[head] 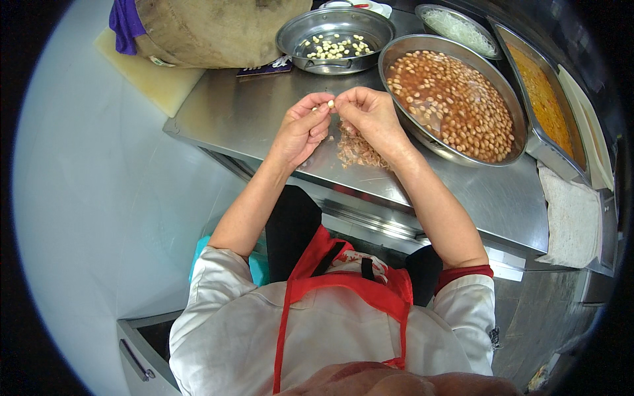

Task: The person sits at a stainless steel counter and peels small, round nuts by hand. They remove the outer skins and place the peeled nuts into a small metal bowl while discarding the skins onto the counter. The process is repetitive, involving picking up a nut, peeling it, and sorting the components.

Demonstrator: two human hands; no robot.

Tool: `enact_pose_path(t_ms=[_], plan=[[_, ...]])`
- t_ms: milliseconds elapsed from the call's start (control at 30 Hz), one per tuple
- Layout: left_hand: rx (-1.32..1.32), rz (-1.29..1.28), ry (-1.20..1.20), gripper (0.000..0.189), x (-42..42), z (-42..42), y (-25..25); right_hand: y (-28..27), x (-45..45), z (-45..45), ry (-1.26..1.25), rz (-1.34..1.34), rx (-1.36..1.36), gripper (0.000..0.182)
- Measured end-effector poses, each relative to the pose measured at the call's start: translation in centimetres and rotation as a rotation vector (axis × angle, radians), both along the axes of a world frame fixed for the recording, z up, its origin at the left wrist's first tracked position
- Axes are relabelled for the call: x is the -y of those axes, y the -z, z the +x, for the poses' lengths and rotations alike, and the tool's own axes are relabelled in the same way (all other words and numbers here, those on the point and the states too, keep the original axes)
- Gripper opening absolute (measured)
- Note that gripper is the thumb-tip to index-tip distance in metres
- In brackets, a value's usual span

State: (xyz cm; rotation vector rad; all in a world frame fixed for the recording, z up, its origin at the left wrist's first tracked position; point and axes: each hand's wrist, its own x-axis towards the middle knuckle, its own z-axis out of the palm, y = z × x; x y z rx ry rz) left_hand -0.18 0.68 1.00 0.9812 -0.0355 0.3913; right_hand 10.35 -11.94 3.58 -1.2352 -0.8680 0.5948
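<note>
Between the thumb and forefinger of my left hand [307, 126] is a pale peeled peanut [331, 104]. Another pale nut [314, 109] shows behind that thumb. My right hand [371, 116] has its fingers curled, their tips close against the peanut's right side; what they pinch is hidden. Beneath the right hand, a heap of brown peanut skins [364, 151] lies on the steel worktop [237, 109]. To the right, a large steel basin [517, 148] holds skin-on peanuts [465, 119] in reddish-brown water. Beyond my hands, a two-handled steel pan [290, 42] contains several peeled peanuts [337, 48].
A stuffed cloth sack [213, 32] rests on a cutting board [158, 86] at the back left. A bowl of white shreds [460, 32] and a tray of orange-yellow food [542, 94] stand at the far right. A white cloth [569, 215] hangs over the right edge.
</note>
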Motion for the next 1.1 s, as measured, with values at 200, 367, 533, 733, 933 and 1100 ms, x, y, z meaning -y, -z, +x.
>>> enact_pose_path(t_ms=[200, 367, 533, 733, 933, 1100], plan=[[-0.009, 0.065, -0.054, 0.018, 0.32, 0.06, 0.12, -0.08, 0.14, 0.08, -0.045, -0.009, -0.034, 0.013], [0.008, 0.057, -0.071, 0.015, 0.45, -0.07, -0.01, -0.57, 0.43, -0.23, -0.094, -0.024, -0.081, 0.012], [0.008, 0.054, -0.06, 0.015, 0.39, -0.13, 0.06, -0.65, 0.53, 0.13, -0.137, -0.048, -0.064, 0.012], [-0.006, 0.022, -0.012, 0.016, 0.3, -0.28, -0.05, -0.31, 0.4, 0.45, -0.134, -0.016, -0.053, 0.012], [0.01, 0.05, 0.01, 0.017, -0.05, -0.17, 0.52, -0.48, 0.53, 0.2, -0.094, -0.061, 0.02, 0.01], [-0.007, 0.049, 0.035, 0.019, 0.31, -0.22, -0.09, -0.55, 0.46, 0.11, -0.08, -0.061, 0.032, 0.01]])
